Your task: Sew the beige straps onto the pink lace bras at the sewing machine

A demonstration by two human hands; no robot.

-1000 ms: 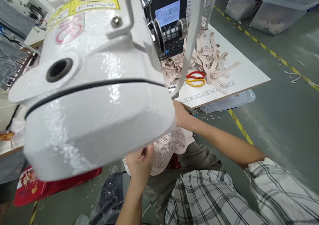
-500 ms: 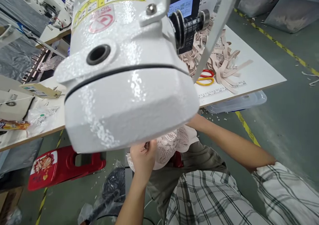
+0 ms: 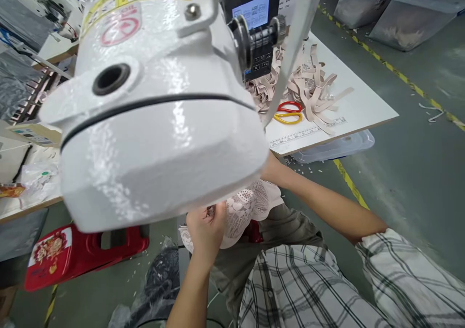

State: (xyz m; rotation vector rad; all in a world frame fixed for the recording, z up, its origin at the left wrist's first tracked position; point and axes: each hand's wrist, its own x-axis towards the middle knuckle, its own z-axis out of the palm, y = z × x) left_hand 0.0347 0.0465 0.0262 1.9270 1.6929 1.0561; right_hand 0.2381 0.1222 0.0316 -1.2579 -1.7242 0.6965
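Note:
The white head of a sewing machine (image 3: 163, 158) fills the upper middle of the view and hides the stitching area. Below its lower edge, my left hand (image 3: 206, 230) is closed, thumb against curled fingers, on the edge of a pale pink lace piece (image 3: 241, 211). The lace hangs over my lap, with a smooth part at its right side. My right hand (image 3: 271, 169) reaches in behind the machine head from the right. Only its back and wrist show there; the fingers are hidden.
On the white table (image 3: 366, 105) lie beige elastic strips (image 3: 312, 85), scissors (image 3: 288, 115) with red and yellow handles, and a printed ruler strip. A control panel (image 3: 254, 13) stands behind the machine. A red plastic stool (image 3: 80, 255) is at left; clear bins (image 3: 403, 23) stand at far right.
The whole view has shifted slightly, so the machine and table sit further left and the head looks larger. My left hand keeps its grip on the lace.

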